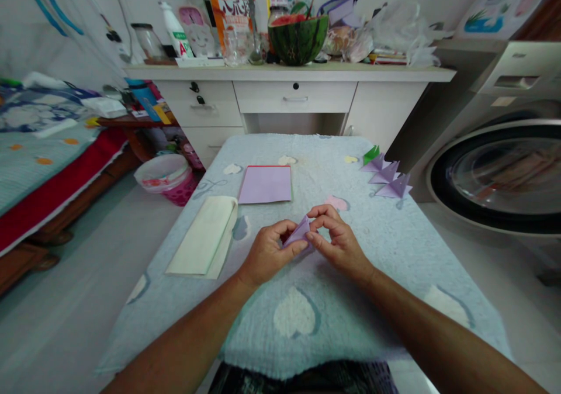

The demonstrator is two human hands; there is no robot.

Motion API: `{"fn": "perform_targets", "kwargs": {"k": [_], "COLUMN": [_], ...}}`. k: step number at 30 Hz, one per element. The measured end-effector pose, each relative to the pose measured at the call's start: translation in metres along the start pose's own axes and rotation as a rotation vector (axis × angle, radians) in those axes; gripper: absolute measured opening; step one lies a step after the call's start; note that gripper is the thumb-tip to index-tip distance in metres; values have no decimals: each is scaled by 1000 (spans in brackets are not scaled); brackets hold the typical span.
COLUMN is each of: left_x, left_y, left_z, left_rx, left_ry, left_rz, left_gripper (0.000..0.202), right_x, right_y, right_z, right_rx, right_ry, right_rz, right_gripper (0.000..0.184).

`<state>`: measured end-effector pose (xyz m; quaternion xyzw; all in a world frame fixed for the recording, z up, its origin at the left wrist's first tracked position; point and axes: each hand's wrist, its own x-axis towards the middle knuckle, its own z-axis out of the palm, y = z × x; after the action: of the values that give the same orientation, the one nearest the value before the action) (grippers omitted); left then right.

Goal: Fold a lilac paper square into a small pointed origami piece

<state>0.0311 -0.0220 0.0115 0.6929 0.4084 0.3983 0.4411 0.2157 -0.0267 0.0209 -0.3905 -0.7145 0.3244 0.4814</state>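
Between my hands, above the cloth-covered table, is a small folded piece of purple paper [298, 234]. My left hand [272, 249] pinches its left side, thumb in front and fingers behind. At its right edge my right hand [336, 237] holds it between thumb and fingertips, the fingers curled. A stack of square purple paper [265, 185] lies beyond my left hand, with a red edge showing at the back. To the left rests a folded cream paper bag or sheet [202, 236]. Several folded paper pieces [389, 175], purple with one green, stand in a row at the far right.
The table wears a light blue cloth with hearts [385, 318]. Behind it is a white desk [294, 97] bearing a cut watermelon [298, 40], bottles and bags. A washing machine [499, 166] stands right; a pink bin [175, 180] and a bed [52, 172] are left.
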Motion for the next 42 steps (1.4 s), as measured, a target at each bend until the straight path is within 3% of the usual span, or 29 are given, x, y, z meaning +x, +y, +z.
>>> {"fn": "perform_targets", "kwargs": {"k": [3,7,11,14,25,42], "left_x": [1,1,1,1,1,3], "left_y": [1,4,7,7,-1,1], "left_z": [-1,0,0,0,2,0], "left_rx": [-1,7,47,86,158,106], "left_ry": [-12,-52,-83,-105,-208,-292], "left_rz": [1,-7,-14,-23,-48,-94], "left_gripper": [19,20,19,18,17,23], "right_x": [-1,-1,0,1,-1,-2], "right_y": [1,3,0,-2,3,6], "right_z": [1,1,0,-1,-1,-6], "right_rx": [4,82,118,140,250,255], "right_ry": [27,46,-62,-72,-98,-79], "right_rz": [-14,33,72,96,233,259], "right_gripper": [8,35,11,19,19,29]}}
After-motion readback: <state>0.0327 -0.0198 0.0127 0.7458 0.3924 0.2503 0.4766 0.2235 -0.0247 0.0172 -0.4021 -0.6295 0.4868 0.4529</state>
